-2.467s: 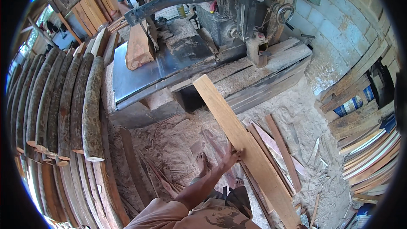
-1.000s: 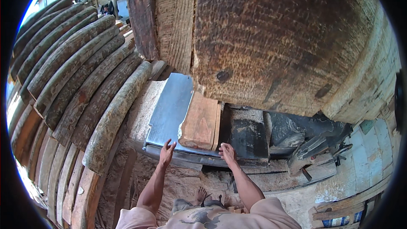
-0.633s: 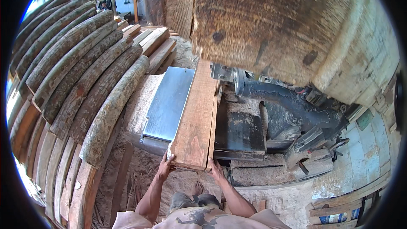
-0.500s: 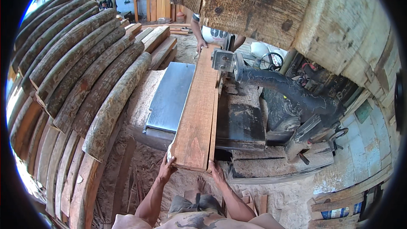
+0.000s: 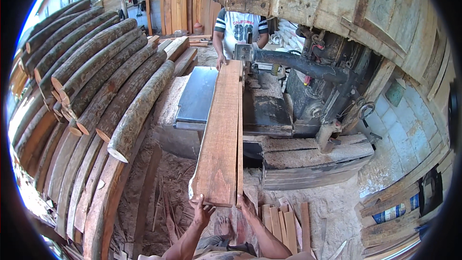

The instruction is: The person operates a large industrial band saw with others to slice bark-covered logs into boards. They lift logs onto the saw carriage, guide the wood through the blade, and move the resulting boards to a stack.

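A long reddish-brown plank (image 5: 221,135) with a rough pale left edge stretches from the saw machine toward me. A narrow wooden strip (image 5: 240,149) runs along its right side, parted from it by a thin dark gap. My left hand (image 5: 202,212) grips the near left corner, fingertips at the end edge. At the near right corner my right hand (image 5: 247,206) is closed around the ends of the strip and plank; part of its grip is hidden beneath. A co-worker's hand (image 5: 221,61) rests at the plank's far left end, beside the metal guide block (image 5: 244,52).
A metal plate (image 5: 196,95) lies left of the plank, and a dark machine arm (image 5: 298,62) reaches in from the right. Logs (image 5: 142,108) are stacked at left. Offcuts (image 5: 285,226) lie by my right forearm. Boards (image 5: 346,14) hang overhead at right.
The plank and strip have come toward me, their near ends now farther from the machine table. Both my hands have moved back with them. The view has tilted up, showing more of the co-worker.
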`<control>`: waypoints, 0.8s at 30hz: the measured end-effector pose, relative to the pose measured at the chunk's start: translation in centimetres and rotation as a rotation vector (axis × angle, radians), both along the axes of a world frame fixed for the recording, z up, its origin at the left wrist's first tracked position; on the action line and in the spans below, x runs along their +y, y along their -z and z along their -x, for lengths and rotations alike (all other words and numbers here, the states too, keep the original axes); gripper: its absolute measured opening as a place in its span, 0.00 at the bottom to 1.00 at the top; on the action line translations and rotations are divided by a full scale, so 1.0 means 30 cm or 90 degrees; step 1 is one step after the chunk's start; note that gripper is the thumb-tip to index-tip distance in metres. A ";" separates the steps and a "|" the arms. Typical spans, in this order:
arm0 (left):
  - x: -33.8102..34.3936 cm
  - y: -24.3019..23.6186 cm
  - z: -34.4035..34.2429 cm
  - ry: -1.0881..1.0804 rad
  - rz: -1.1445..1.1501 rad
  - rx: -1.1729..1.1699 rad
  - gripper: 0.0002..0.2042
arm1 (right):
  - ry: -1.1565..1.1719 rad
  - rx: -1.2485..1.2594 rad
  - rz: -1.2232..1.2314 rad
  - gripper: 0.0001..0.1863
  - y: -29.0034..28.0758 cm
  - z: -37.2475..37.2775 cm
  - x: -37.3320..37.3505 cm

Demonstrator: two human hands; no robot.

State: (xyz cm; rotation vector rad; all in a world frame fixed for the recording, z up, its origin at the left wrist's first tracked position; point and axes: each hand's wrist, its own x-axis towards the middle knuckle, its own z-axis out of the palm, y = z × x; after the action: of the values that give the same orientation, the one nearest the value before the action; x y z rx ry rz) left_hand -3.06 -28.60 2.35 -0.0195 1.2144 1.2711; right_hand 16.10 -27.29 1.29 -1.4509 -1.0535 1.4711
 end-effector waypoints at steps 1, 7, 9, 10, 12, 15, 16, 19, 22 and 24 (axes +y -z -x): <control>-0.055 0.075 -0.001 0.030 -0.024 -0.070 0.44 | -0.006 0.007 -0.005 0.38 0.031 0.012 -0.056; -0.355 0.125 -0.069 0.076 -0.084 -0.071 0.26 | -0.012 -0.033 0.004 0.41 -0.064 0.009 -0.391; -0.464 0.127 -0.035 0.066 -0.091 -0.062 0.24 | -0.003 -0.019 -0.052 0.41 0.007 0.037 -0.497; -0.521 0.125 -0.018 0.057 -0.090 -0.049 0.24 | -0.008 -0.040 -0.072 0.41 0.024 0.048 -0.545; -0.633 0.073 -0.007 0.076 -0.053 -0.043 0.25 | 0.008 -0.026 -0.056 0.39 -0.004 0.069 -0.663; -0.788 0.084 -0.008 0.077 -0.045 -0.057 0.26 | -0.001 -0.011 -0.058 0.36 -0.027 0.081 -0.851; -0.840 0.099 -0.007 0.075 -0.020 -0.091 0.26 | -0.011 -0.076 -0.068 0.33 -0.046 0.085 -0.936; -0.963 0.110 -0.020 0.090 -0.045 -0.127 0.26 | -0.009 0.038 -0.006 0.29 0.061 0.002 -1.176; -0.936 0.071 -0.036 0.088 -0.009 -0.134 0.25 | 0.080 0.073 0.109 0.28 0.104 -0.155 -1.283; -0.853 0.037 -0.045 0.075 0.052 -0.118 0.26 | 0.150 0.066 0.191 0.27 0.114 -0.234 -1.276</control>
State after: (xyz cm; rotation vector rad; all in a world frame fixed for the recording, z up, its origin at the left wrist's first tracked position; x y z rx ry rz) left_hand -1.72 -54.18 1.25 -0.1210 1.0915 1.0913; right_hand 23.11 -65.56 -2.14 -1.6233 -0.5939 1.5586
